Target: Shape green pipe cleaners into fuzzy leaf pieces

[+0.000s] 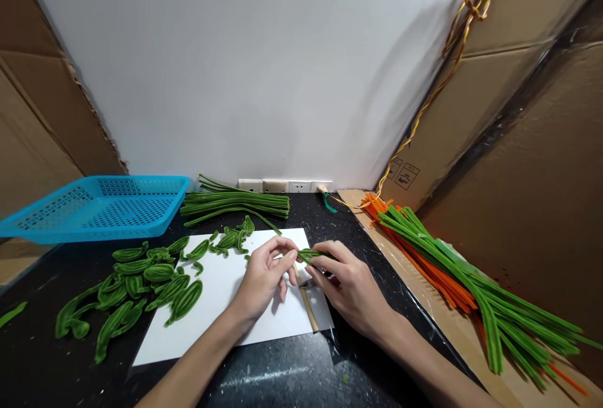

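My left hand (268,273) pinches the left end of a green fuzzy leaf shape (308,255) between thumb and fingers. My right hand (351,279) grips the same piece from the right, its fingers covering that end. Both hands are over the right part of a white sheet (211,320). Beneath them a thin tan stick (308,307) lies on the sheet. A partly hidden tool with a metal part shows by my right hand. Left of my hands, green leaf shapes (159,272) lie in a loose pile, partly on the sheet.
A blue perforated basket (164,223) stands at the back left. Green stems (235,203) lie near the wall sockets (299,186). Green strips (490,295) and orange strips (438,276) rest on cardboard at the right. A twisted yellow cord (419,116) hangs at the right.
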The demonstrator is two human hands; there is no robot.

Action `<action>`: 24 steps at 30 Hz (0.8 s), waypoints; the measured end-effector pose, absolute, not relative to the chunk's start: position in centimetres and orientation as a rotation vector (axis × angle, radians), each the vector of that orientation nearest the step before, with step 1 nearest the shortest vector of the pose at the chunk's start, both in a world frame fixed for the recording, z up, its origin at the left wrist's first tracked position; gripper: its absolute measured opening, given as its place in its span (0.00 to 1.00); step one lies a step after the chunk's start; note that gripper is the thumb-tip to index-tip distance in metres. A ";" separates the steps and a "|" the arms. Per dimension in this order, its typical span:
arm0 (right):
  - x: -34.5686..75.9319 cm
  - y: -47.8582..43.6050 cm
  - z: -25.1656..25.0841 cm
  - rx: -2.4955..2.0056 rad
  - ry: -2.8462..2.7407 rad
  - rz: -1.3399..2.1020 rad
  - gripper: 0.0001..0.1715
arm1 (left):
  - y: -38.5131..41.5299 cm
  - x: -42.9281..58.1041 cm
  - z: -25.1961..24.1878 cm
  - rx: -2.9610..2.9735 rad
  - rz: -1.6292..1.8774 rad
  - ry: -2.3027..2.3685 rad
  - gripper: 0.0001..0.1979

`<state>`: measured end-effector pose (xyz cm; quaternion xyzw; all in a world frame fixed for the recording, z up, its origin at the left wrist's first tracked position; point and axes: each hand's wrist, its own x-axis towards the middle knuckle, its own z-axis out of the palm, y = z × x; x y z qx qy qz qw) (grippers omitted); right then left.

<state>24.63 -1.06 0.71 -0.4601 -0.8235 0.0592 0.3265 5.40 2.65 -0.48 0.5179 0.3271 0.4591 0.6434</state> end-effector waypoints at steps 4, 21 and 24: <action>24.6 -1.1 0.8 -1.216 -2.133 0.159 0.08 | 2.5 5.6 -0.2 1.204 1.115 0.764 0.20; 24.9 -1.1 0.5 -0.993 -2.117 0.078 0.24 | 3.0 5.0 -0.4 1.164 1.141 0.862 0.23; 24.8 -1.2 0.5 -1.029 -2.133 0.072 0.18 | 3.0 5.0 -0.5 1.165 1.153 0.864 0.24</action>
